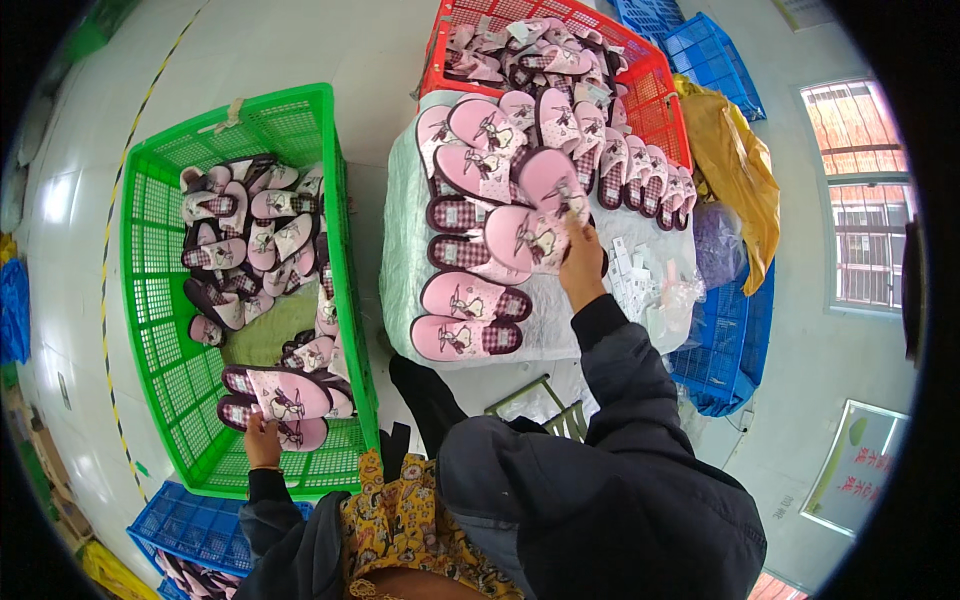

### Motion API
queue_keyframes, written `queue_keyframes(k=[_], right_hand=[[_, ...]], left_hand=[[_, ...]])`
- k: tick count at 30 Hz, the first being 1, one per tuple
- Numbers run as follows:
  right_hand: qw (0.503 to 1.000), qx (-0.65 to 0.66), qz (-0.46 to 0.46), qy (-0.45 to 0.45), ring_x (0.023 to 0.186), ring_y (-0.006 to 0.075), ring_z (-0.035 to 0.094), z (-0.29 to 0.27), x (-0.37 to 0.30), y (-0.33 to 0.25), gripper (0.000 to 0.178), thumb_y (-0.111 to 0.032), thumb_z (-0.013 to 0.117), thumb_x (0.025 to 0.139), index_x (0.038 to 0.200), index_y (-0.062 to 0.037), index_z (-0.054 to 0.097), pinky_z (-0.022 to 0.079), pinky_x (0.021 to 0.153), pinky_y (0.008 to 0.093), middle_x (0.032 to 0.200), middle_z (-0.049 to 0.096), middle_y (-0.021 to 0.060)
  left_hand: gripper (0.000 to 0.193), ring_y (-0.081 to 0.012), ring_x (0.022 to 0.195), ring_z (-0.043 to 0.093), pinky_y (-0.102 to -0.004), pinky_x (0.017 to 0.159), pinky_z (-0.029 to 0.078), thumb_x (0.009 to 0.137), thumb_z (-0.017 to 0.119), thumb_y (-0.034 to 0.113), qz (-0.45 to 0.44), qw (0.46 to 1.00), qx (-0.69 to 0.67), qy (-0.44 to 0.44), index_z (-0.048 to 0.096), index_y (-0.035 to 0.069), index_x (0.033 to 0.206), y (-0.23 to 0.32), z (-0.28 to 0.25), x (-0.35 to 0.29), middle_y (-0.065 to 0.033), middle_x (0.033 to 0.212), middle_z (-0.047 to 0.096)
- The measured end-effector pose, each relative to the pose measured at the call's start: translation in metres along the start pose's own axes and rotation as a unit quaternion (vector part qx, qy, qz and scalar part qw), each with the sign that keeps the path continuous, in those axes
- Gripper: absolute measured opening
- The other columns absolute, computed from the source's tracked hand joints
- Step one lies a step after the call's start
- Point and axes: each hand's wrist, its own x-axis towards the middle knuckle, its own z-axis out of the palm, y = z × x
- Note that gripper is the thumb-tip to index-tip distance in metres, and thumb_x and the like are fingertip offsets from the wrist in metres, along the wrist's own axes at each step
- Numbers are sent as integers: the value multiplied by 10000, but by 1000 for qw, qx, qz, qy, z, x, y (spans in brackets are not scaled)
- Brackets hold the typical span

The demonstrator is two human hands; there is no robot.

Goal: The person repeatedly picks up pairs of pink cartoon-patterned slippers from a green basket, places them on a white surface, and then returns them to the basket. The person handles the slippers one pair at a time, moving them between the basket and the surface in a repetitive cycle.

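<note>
My left hand (262,443) is closed on a pair of pink slippers (284,394) with dark checked insoles, at the near end of a green crate (337,250). More pink slippers (262,240) lie jumbled inside that crate. Over the white-wrapped table (405,260), my right hand (582,262) grips another pair of pink slippers (527,238) by one end; its fingertips are partly hidden. Beneath and around that pair, several slippers (470,297) lie on the table, and a row of them (640,170) stands along the far right side.
A red crate (655,80) full of slippers stands at the back of the table. White tags (630,275) and clear plastic (675,310) lie at the right. Blue crates (735,345) and a yellow sack (725,150) stand beyond. Another blue crate (190,525) is near left.
</note>
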Motion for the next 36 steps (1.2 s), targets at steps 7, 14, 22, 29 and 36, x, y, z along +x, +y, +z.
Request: queue_keyframes(k=[7,14,22,29,36], right_hand=[[991,128,29,-10,655,88,525,-43,144,19,220,-315,599,921,922,-101,547,443,578,229,758,526,-18],[970,-118,-210,-32,753,138,576,-50,187,69,265,-259,608,888,1038,-45,567,463,616,287,861,595,34],[979,-31,-1,204,743,124,543,-65,123,55,384,-358,636,877,1062,-42,522,413,599,258,889,547,26],[975,-41,49,212,692,81,510,-119,37,55,383,-362,610,901,1107,-59,498,395,543,214,893,537,10],[968,-33,61,240,735,103,507,-174,9,64,396,-369,599,911,1130,-53,502,392,558,231,957,529,34]], left_hand=[[198,-182,584,547,-334,557,437,772,630,115,-50,998,31,-22,621,33,953,19,12,1,-86,680,606],[247,-235,649,600,-355,606,460,793,640,161,23,994,101,-36,624,18,994,81,11,-2,-128,740,626],[137,-83,466,446,-251,436,363,849,629,130,24,980,-87,-180,601,13,916,286,28,12,-8,602,511],[155,-69,418,491,-199,347,294,904,590,176,5,894,-252,-370,573,27,939,402,123,19,10,663,523],[173,-110,461,558,-220,380,352,889,594,175,72,877,-271,-391,564,6,912,446,242,30,-19,644,527]])
